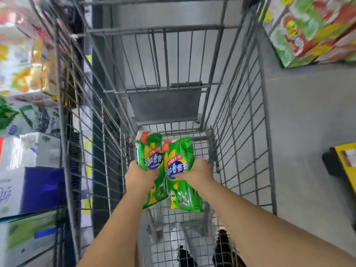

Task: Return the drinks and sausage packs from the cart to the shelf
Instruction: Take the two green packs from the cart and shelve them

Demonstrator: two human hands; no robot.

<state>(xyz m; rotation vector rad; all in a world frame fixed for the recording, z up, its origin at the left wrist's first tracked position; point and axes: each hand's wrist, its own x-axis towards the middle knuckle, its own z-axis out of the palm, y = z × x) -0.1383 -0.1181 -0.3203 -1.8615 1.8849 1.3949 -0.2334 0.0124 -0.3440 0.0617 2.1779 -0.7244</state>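
A grey wire shopping cart (238,120) stands on the grey floor (308,112). Stacked cartons (28,189) fill the shelf (63,112) just beside its left side; a green-and-red box (308,29) sits on the floor to the right.

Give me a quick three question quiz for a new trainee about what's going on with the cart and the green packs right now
1. True or false: each hand holds its own green pack.
2. Where are the stacked cartons relative to the cart? A) on the person's left B) inside the cart C) under the cart
3. Fill in: both packs are held above the wire ____ of the cart.

Key
1. True: the left hand grips the left green pack, and the right hand grips the right green pack.
2. A: the stacked cartons stand outside the cart, on the person's left.
3. Floor (the basket's mesh bottom).
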